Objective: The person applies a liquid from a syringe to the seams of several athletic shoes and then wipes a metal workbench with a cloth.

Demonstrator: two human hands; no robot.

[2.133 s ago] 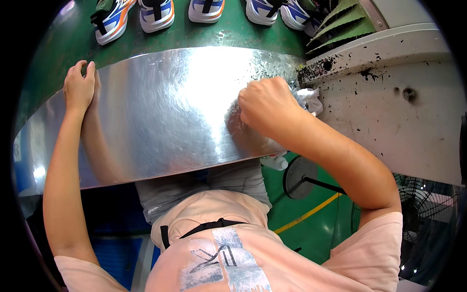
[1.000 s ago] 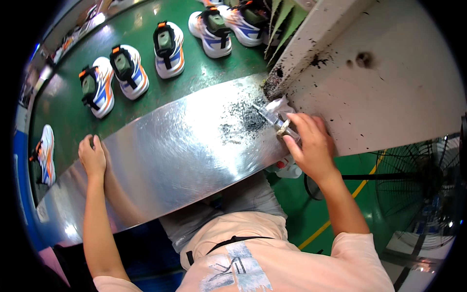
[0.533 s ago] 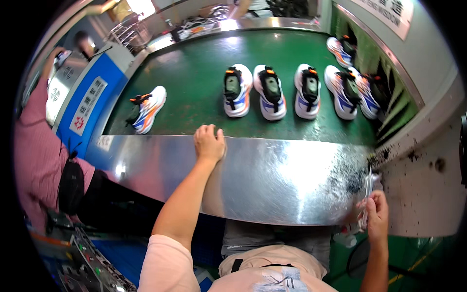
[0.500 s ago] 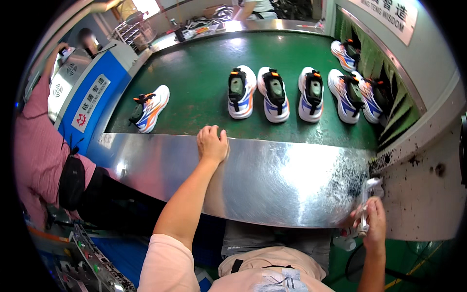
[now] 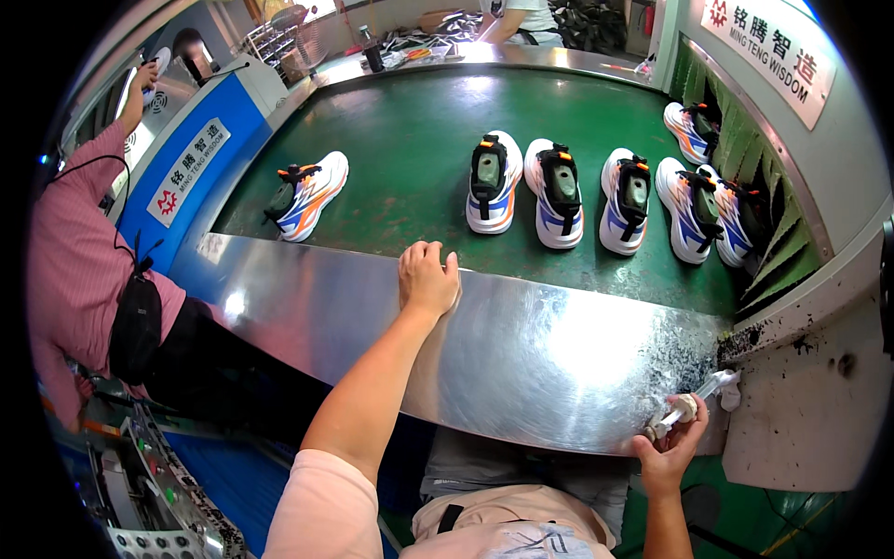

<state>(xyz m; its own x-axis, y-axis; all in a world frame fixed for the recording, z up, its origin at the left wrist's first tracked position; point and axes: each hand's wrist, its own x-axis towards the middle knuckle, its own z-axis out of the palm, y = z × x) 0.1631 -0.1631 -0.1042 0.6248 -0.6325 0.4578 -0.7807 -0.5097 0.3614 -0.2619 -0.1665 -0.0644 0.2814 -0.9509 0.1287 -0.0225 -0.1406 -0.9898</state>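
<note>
My left hand [image 5: 429, 282] rests on the far edge of a steel ledge [image 5: 531, 326], fingers curled together, with nothing visible in them. Near the ledge's right end, my right hand [image 5: 669, 456] grips a slim, whitish tool with lumpy parts [image 5: 713, 383]; its exact kind is unclear. Beyond the ledge, several white sneakers with blue and orange trim and dark green inserts stand on a green conveyor belt [image 5: 410, 140]. One sneaker [image 5: 312, 197] sits apart on the left; another sneaker [image 5: 494, 182] stands just beyond my left hand.
Hanging green strips [image 5: 782, 219] curtain a machine opening on the right, partly covering the rightmost shoes. A blue and white machine [image 5: 191, 177] stands left, beside a person in a pink top [image 5: 84, 279]. Across the belt are a dark bottle [image 5: 372, 51] and another person [image 5: 529, 23].
My view has shifted, so the shoes appear farther right. My right hand has turned the whitish tool from nearly upright to a slant. My left hand stays on the ledge edge.
</note>
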